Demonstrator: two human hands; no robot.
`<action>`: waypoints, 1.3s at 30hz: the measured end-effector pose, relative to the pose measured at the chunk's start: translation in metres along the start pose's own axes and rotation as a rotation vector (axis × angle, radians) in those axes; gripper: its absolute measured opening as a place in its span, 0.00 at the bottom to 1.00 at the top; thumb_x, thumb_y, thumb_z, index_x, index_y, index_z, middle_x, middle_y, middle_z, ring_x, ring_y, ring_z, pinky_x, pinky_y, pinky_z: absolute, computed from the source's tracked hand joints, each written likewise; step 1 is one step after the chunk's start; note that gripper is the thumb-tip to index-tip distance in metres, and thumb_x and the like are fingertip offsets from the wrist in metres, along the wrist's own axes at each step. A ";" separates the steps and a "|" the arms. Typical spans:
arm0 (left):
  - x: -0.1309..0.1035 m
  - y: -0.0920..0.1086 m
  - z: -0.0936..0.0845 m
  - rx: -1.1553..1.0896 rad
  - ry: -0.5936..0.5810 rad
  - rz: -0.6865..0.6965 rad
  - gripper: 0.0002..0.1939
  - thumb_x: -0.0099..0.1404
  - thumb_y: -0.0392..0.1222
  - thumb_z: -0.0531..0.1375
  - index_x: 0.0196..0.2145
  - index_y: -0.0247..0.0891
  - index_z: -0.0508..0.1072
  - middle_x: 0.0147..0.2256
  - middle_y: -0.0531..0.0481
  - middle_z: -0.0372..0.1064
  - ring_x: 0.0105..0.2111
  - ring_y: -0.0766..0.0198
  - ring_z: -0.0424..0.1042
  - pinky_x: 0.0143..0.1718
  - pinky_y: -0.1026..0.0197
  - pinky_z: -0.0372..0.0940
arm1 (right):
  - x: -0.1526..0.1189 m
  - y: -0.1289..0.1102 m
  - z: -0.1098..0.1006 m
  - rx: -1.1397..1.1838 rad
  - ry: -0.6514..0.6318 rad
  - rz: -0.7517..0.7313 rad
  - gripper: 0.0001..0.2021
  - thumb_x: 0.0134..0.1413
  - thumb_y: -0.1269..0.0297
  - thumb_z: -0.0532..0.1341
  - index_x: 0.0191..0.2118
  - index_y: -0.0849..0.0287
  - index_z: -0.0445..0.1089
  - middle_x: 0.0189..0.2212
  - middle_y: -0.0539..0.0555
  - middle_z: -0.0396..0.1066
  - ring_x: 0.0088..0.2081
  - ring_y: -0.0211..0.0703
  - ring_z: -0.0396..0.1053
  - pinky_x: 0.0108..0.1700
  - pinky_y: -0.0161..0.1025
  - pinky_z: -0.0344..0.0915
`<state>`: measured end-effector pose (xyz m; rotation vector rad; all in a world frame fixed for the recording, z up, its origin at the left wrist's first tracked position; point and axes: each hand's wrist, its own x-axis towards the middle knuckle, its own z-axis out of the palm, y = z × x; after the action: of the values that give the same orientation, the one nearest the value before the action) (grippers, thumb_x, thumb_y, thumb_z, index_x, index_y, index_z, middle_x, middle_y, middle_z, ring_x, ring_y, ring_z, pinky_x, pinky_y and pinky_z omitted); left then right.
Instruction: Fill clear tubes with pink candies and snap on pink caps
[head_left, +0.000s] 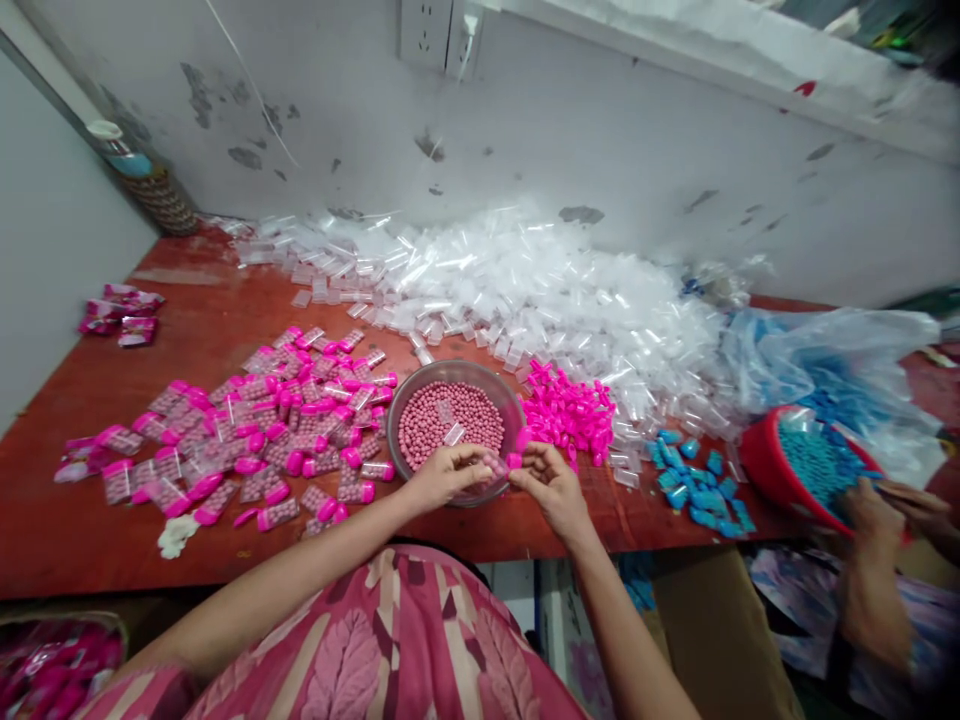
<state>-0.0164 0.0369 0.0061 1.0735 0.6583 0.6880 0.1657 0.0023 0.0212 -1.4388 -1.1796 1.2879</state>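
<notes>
Over the front right rim of a metal bowl of pink beads, my left hand pinches a small clear container with pink beads in it. My right hand grips a bright pink cap at the container's right end. Two clear containers lie on the beads in the bowl. Right of the bowl is a pile of loose pink caps. Filled containers with pink caps are spread to the left.
Clear containers are heaped along the wall. At the right, another person's hands are at a red bucket of blue beads, near blue-capped containers and a plastic bag. Pink packets lie far left.
</notes>
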 end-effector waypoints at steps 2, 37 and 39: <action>-0.002 0.002 -0.002 0.119 0.017 0.026 0.15 0.56 0.45 0.56 0.37 0.33 0.71 0.34 0.46 0.70 0.34 0.63 0.67 0.36 0.64 0.61 | 0.000 -0.009 -0.001 -0.149 0.049 -0.110 0.17 0.42 0.62 0.63 0.41 0.56 0.61 0.29 0.50 0.65 0.29 0.37 0.65 0.31 0.35 0.65; 0.003 -0.008 -0.025 -0.092 0.231 -0.075 0.14 0.51 0.44 0.59 0.32 0.31 0.73 0.21 0.54 0.65 0.20 0.71 0.60 0.23 0.68 0.53 | 0.015 -0.004 0.035 -1.005 -0.124 -0.592 0.33 0.48 0.54 0.56 0.57 0.62 0.47 0.49 0.64 0.59 0.50 0.52 0.57 0.48 0.47 0.59; 0.005 -0.010 -0.022 -0.165 0.287 -0.099 0.13 0.50 0.44 0.60 0.30 0.31 0.73 0.20 0.55 0.63 0.19 0.73 0.58 0.22 0.69 0.52 | 0.016 0.003 0.043 -1.052 -0.065 -0.575 0.35 0.46 0.51 0.56 0.57 0.65 0.46 0.49 0.66 0.58 0.50 0.55 0.57 0.48 0.49 0.59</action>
<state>-0.0282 0.0496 -0.0114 0.7915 0.8788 0.8037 0.1233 0.0179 0.0108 -1.5217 -2.2833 0.2644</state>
